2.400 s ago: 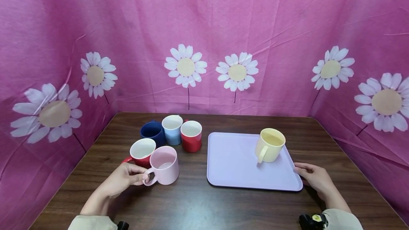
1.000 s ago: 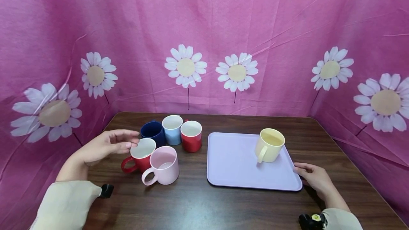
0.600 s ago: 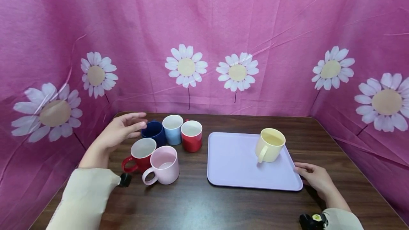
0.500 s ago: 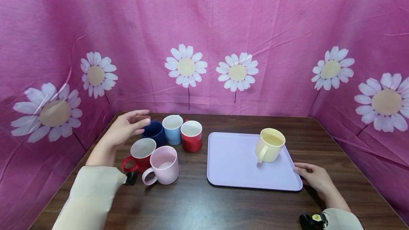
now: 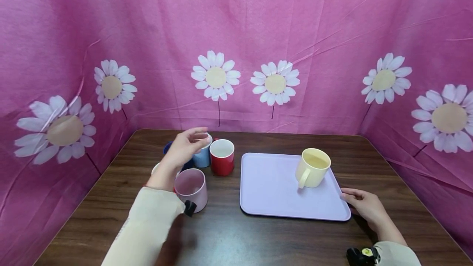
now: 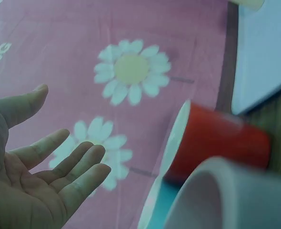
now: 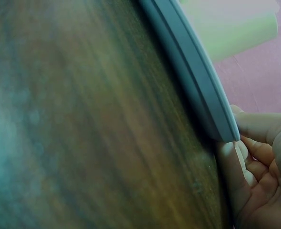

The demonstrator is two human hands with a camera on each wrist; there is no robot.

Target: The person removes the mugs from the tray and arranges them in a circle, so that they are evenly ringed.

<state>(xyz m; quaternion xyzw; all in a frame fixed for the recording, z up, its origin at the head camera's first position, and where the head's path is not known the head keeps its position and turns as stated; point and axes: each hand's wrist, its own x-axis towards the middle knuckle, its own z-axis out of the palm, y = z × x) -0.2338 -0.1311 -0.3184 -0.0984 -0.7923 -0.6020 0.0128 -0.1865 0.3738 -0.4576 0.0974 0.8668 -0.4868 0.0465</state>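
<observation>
In the head view my left hand [image 5: 181, 151] hovers over the mug group, fingers loosely extended and holding nothing. Its fingertips are at the rim of a light blue mug [image 5: 202, 160], where contact cannot be told. Beside that mug stands a red mug [image 5: 222, 163] with a white inside. My arm partly covers a dark blue mug [image 5: 188, 165], a second red mug [image 5: 155, 168] and a pink mug [image 5: 194, 188]. My right hand [image 5: 363, 206] pinches the right edge of a lilac tray [image 5: 266, 192], thumb on the rim in the right wrist view. A yellow mug [image 5: 312, 171] stands upright on the tray.
The brown wooden table [image 5: 236, 237] carries the mugs on the left and the tray on the right. Behind it hangs a pink cloth [image 5: 240, 19] with white daisies. A strip of bare wood separates the red mug from the tray.
My left hand let go of the pink mug's handle, rose, passed over the near red mug and the dark blue mug, and moved right to the light blue mug. My right hand stays at the tray.
</observation>
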